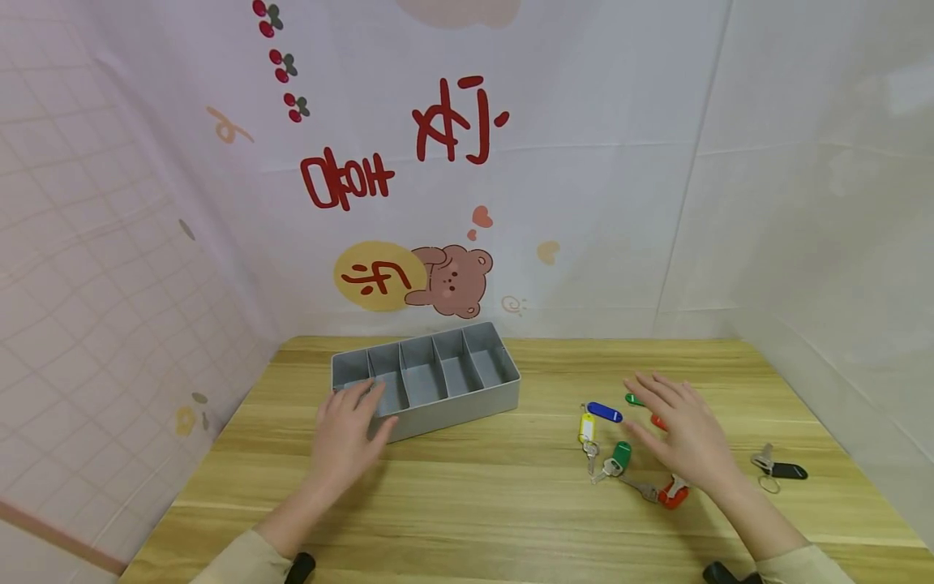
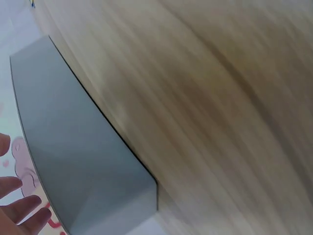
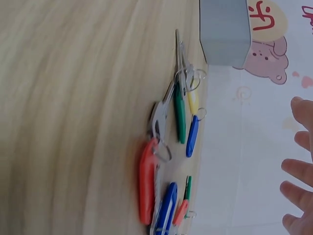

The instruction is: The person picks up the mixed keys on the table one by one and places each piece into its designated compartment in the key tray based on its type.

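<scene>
A grey divided box [image 1: 460, 410] with a row of compartments stands left of centre. My left hand [image 1: 346, 438] is at its left end, fingers spread and holding nothing; whether they touch the rim I cannot tell. On the right, my right hand [image 1: 686, 438] hovers with loose fingers over several keys with coloured tags. Around it lie a blue tag [image 1: 604, 412], a yellow tag [image 1: 587, 427], a green tag [image 1: 620, 456] and a red tag [image 1: 673, 493]. The right wrist view also shows a second blue tag [image 3: 167, 210], which my hand hides in the head view.
A key with a black tag [image 1: 790, 470] lies at the far right. Partly behind my right hand are another green tag [image 1: 634, 399] and another red tag [image 1: 658, 422]. The wooden table [image 1: 511, 519] ends at a printed cloth backdrop [image 1: 598, 186], with cloth on both sides.
</scene>
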Motion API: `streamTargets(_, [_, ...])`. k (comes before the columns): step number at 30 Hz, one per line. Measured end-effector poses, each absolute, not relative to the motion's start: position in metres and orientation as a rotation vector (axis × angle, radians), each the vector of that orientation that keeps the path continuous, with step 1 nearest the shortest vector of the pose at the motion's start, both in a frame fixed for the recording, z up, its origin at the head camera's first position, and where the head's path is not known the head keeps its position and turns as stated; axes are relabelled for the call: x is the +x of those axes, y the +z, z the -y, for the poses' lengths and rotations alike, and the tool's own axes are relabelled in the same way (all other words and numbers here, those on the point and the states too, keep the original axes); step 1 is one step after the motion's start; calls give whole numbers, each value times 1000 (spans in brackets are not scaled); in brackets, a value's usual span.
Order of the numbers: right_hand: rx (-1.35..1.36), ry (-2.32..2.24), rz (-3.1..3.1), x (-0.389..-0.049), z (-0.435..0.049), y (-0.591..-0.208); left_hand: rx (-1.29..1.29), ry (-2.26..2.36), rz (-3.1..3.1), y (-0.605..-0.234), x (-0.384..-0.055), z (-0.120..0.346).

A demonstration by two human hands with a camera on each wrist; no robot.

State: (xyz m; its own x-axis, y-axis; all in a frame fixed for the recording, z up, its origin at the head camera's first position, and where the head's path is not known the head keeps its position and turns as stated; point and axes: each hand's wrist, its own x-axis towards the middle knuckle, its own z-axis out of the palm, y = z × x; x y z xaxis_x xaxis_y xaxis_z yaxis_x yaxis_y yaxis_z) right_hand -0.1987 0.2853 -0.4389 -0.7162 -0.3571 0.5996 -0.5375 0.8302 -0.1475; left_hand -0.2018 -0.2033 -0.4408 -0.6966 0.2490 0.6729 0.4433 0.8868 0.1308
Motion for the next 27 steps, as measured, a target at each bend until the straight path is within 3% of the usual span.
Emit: streamTargets(27, [698,401,2379,-207,-321,-450,-55,-980,2634,-416,-207,256])
